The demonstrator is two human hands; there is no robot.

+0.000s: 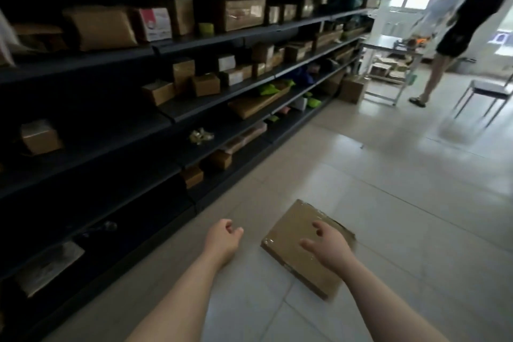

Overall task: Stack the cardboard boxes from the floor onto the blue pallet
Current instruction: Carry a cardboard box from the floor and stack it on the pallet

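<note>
Shelving (pixel 144 108) of dark metal, loaded with brown parcels, ran along the left. Beside it the left hand (pixel 223 239) hung loosely curled, holding nothing, over pale floor tiles (pixel 388 203). Further right, a flat taped cardboard box (pixel 294 233) lay on the floor, the right hand (pixel 329 248) spread above its near corner; contact was unclear.

A stockroom: long dark shelving (pixel 166 108) full of taped cardboard parcels (pixel 241 14), tiled floor (pixel 388 203).
</note>
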